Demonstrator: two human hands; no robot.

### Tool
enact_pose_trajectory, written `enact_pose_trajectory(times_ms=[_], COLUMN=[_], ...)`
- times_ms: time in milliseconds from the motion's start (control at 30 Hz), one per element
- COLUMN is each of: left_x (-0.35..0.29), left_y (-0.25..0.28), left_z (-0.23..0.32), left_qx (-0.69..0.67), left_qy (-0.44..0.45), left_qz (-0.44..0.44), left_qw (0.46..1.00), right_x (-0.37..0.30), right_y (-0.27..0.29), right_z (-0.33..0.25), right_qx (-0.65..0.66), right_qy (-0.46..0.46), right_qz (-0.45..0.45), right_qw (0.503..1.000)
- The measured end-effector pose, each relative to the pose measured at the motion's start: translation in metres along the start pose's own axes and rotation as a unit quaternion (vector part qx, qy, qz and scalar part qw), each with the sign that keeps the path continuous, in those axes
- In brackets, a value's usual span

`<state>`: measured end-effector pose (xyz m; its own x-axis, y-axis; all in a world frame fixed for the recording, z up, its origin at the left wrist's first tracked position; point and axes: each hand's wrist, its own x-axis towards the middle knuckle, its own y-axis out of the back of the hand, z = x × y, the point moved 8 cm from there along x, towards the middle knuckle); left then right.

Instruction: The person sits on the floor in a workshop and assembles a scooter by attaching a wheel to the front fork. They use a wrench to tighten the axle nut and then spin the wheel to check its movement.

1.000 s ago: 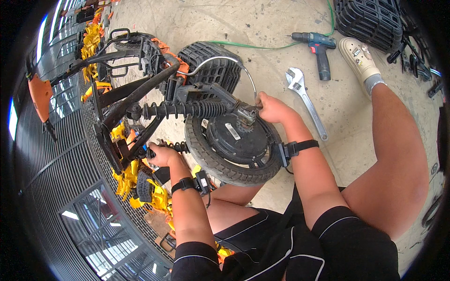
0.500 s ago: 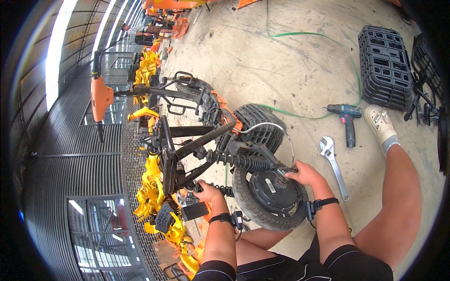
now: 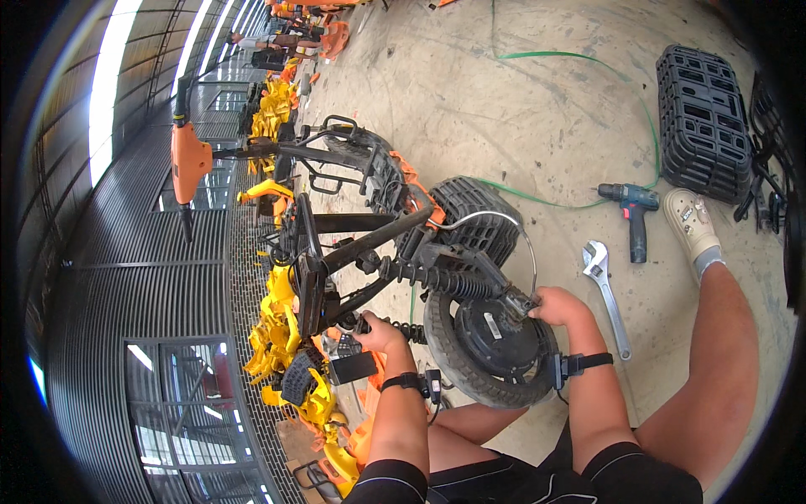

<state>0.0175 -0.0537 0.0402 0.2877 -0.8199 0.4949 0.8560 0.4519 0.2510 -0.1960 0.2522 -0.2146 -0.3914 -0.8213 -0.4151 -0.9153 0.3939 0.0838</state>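
Observation:
Before me stands a stripped electric scooter frame (image 3: 369,239) with its rear wheel (image 3: 495,344) nearest me; the wheel has a black hub motor and dusty tyre. My right hand (image 3: 561,306) is closed on the metal axle bracket (image 3: 519,302) at the wheel's right side, below a coil-spring shock absorber (image 3: 445,281). A pale cable (image 3: 525,231) loops down to that hand. My left hand (image 3: 382,334) is closed around the upper end of the left shock absorber (image 3: 413,333), beside the frame. Its fingertips are partly hidden.
On the concrete floor to the right lie an adjustable wrench (image 3: 606,298), a cordless drill (image 3: 631,218) and a stack of black plastic crates (image 3: 703,122). A green strap (image 3: 621,76) curves behind. Yellow plastic panels (image 3: 273,328) pile along the left wall. Another person (image 3: 256,42) is far off.
The view has shifted a little, so most things sit slightly farther right. My right hand has slid slightly right on the bracket, showing more of it. My left hand keeps its hold.

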Motion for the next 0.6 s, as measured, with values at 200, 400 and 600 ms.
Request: enact_pose_trajectory(times_ms=[200, 400, 600], left_x=[0.013, 0.013, 0.036], left_y=[0.001, -0.001, 0.005], left_z=[-0.012, -0.018, -0.037], left_qx=[0.039, 0.046, 0.07], left_qy=[0.019, 0.023, -0.034], left_qz=[-0.013, -0.023, -0.008], left_qw=[0.999, 0.998, 0.997], right_x=[0.005, -0.002, -0.008], right_y=[-0.002, 0.014, 0.02], right_z=[0.009, 0.006, -0.005], right_qx=[0.012, -0.01, 0.003], right_qy=[0.006, -0.013, 0.002], right_qz=[0.033, 0.061, 0.06], right_qw=[0.999, 0.998, 0.998])
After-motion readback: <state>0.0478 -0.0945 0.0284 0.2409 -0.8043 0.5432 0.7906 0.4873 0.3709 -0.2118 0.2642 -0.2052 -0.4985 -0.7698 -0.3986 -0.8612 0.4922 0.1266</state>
